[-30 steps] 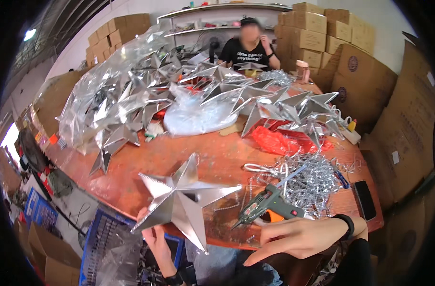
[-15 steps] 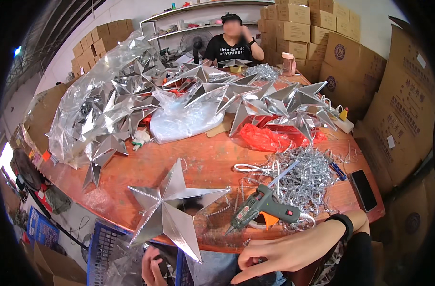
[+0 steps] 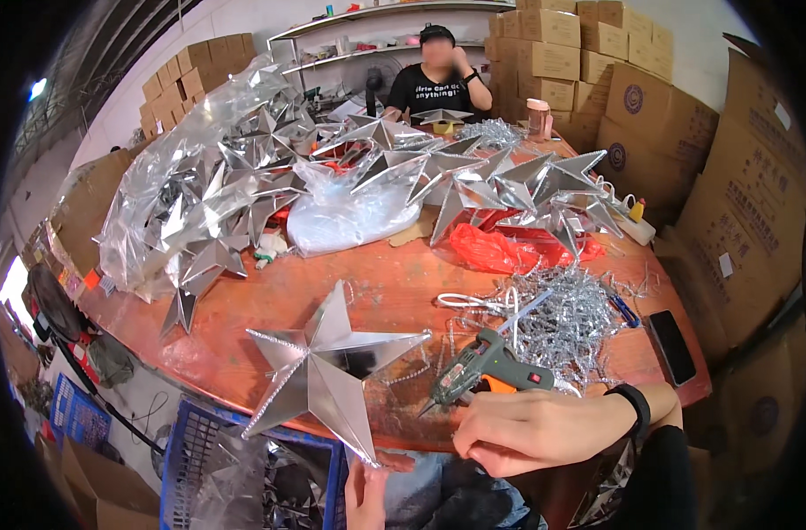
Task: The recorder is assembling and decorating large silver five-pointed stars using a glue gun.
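A silver five-pointed star (image 3: 332,367) lies at the near edge of the table, its lowest point jutting over the edge. Shiny beaded trim runs along one arm on its left. My left hand (image 3: 365,496) is closed around that lowest point from below. To the right, my right hand (image 3: 531,431) is held with fingers curled in, beside the handle of a green and orange glue gun (image 3: 484,371). Whatever its fingers may hold is hidden. The glue gun rests on the table with its nozzle toward the star.
Tangled silver trim (image 3: 557,331) and a phone (image 3: 671,346) lie to the right. Finished stars (image 3: 509,181), a red plastic bag (image 3: 500,249) and a white bag (image 3: 354,221) fill the far side. A blue basket (image 3: 184,468) stands below left. A person (image 3: 438,84) sits opposite.
My left hand has come up from beside the basket to the star's lowest point. My right hand has moved up toward the glue gun's handle. The view has shifted slightly.
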The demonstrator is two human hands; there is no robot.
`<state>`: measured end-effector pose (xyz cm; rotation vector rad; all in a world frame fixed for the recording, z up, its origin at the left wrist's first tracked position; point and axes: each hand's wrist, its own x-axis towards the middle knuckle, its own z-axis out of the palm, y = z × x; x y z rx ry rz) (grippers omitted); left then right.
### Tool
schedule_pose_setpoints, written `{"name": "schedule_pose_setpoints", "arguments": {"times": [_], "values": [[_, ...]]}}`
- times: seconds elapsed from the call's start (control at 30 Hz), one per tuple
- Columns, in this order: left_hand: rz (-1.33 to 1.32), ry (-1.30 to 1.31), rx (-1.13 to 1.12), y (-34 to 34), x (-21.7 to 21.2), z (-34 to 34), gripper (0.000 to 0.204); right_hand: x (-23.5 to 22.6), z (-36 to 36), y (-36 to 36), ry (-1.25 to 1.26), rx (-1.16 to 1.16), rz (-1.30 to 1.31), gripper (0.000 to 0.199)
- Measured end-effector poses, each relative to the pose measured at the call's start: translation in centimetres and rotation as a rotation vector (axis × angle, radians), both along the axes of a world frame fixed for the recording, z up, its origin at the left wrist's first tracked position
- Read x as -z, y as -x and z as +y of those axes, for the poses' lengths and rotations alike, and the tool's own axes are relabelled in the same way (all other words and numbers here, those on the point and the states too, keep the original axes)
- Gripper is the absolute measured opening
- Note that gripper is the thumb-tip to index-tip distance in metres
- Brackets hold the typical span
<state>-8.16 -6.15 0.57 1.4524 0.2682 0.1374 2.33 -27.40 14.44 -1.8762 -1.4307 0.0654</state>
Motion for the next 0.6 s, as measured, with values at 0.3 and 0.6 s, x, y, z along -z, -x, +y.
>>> {"name": "schedule_pose_setpoints", "arguments": {"times": [0.3,0.6], "values": [[-0.097,-0.09,0.094,-0.1,-2.7,1.0,0.018,0.6,-0.2,-2.0,-0.022,0.388,-0.269,0.012],[-0.219,-0.149,-0.109,-1.0,-1.5,0.4,0.006,1.0,-3.3,-3.8,0.141,0.777,-0.195,0.008]]}}
